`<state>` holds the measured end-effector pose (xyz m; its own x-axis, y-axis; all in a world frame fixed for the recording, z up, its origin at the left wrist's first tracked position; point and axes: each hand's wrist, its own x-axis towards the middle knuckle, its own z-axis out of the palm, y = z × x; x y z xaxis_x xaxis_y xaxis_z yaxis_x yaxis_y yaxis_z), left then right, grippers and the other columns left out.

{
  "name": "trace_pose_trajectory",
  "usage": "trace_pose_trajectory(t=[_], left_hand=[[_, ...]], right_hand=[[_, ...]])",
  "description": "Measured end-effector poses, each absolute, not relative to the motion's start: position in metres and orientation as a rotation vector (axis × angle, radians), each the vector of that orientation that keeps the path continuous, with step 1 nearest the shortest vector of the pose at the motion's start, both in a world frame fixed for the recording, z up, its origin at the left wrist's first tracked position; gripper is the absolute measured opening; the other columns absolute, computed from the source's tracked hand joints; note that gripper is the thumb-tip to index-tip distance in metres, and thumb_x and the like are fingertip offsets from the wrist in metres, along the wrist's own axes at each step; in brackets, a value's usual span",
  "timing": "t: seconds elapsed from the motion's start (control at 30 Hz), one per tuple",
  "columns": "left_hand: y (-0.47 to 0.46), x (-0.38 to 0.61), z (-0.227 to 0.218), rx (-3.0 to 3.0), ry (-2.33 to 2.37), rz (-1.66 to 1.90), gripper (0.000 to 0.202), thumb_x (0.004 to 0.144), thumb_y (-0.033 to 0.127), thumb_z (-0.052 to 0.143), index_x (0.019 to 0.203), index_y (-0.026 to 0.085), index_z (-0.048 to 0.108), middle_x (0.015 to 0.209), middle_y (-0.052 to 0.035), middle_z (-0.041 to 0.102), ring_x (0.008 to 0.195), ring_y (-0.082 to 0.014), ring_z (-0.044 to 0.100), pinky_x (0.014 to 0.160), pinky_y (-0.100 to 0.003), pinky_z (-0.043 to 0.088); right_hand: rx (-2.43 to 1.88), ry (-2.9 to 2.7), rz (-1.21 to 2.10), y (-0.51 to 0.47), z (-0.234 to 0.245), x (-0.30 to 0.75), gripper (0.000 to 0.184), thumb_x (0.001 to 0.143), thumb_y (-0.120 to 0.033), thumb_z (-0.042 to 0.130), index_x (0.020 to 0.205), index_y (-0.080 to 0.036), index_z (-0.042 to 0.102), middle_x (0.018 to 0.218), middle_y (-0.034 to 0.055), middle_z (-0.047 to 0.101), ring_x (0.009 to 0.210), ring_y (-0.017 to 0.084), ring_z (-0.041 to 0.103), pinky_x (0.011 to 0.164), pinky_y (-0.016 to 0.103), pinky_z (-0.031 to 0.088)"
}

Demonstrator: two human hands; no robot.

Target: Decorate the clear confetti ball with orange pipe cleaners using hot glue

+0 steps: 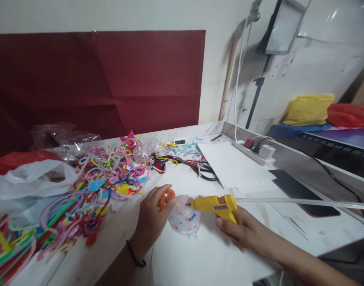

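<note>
Near the middle of the white worktop [206, 258], toward its front edge, a clear ball [184, 217] flecked with coloured bits sits between the person's two hands. The left hand [150, 220], with a dark band at the wrist, is closed around an orange curl [166, 196] and holds it against the ball's upper left side. The right hand [240, 230] grips the handle of a yellow glue gun [214, 204], whose nozzle touches the ball's right side. A long clear glue stick [304, 202] runs out of the back of the gun toward the right edge. A tangle of bright pipe cleaners [89, 186] spreads over the left half of the worktop, with a white plastic bag [27, 178] by the left edge. Farther back lie scissors [204, 171], partly under a white sheet [232, 165]. A power strip [256, 153] rests near the far right corner.
</note>
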<state>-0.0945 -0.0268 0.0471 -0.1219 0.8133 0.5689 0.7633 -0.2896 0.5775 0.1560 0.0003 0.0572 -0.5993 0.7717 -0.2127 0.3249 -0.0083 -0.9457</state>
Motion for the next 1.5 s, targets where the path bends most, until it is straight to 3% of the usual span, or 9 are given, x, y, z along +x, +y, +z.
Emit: trace_pose_trajectory(t=[0.4, 0.77, 1.0, 1.33, 1.5], left_hand=[[-0.027, -0.095, 0.047, 2.037, 1.843, 1.403, 0.025, 0.08, 0.025, 0.06, 0.104, 0.019, 0.066, 0.099, -0.0065, 0.072, 0.091, -0.0199, 0.068, 0.083, -0.031, 0.054], [-0.027, -0.094, 0.049, 2.031, 1.856, 1.402, 0.025, 0.079, 0.024, 0.06, 0.103, 0.019, 0.066, 0.097, -0.0057, 0.073, 0.09, -0.0197, 0.069, 0.083, -0.03, 0.055], [-0.027, -0.094, 0.048, 2.035, 1.853, 1.412, 0.025, 0.079, 0.024, 0.06, 0.103, 0.02, 0.066, 0.097, -0.0056, 0.073, 0.09, -0.0197, 0.069, 0.083, -0.03, 0.055], [-0.028, -0.094, 0.049, 2.036, 1.853, 1.408, 0.024, 0.079, 0.023, 0.06, 0.103, 0.019, 0.066, 0.098, -0.0061, 0.073, 0.09, -0.0203, 0.069, 0.082, -0.031, 0.055], [-0.028, -0.094, 0.049, 2.044, 1.841, 1.407, 0.025, 0.079, 0.023, 0.06, 0.104, 0.021, 0.066, 0.098, -0.0056, 0.073, 0.09, -0.0202, 0.069, 0.082, -0.031, 0.055]], right_hand=[[-1.13, -1.915, 1.617, 0.003, 0.053, 0.158, 0.043, 0.078, -0.056, 0.06, 0.061, -0.019, 0.044, 0.049, -0.0073, 0.043, 0.042, 0.007, 0.037, 0.04, 0.019, 0.03], [-1.117, -1.939, 1.605, 0.005, 0.053, 0.16, 0.035, 0.079, -0.051, 0.061, 0.073, -0.019, 0.048, 0.051, -0.0084, 0.043, 0.041, 0.007, 0.037, 0.04, 0.019, 0.031], [-1.101, -1.946, 1.607, 0.006, 0.048, 0.161, 0.034, 0.082, -0.048, 0.059, 0.069, -0.019, 0.046, 0.049, -0.0085, 0.043, 0.041, 0.007, 0.036, 0.041, 0.019, 0.031], [-1.097, -1.874, 1.71, 0.008, 0.048, 0.161, 0.044, 0.076, -0.059, 0.063, 0.07, -0.02, 0.044, 0.052, -0.0085, 0.042, 0.042, 0.007, 0.038, 0.04, 0.019, 0.033], [-1.109, -1.902, 1.704, 0.007, 0.052, 0.162, 0.051, 0.076, -0.068, 0.056, 0.07, -0.019, 0.046, 0.056, -0.007, 0.042, 0.044, 0.007, 0.039, 0.041, 0.02, 0.034]])
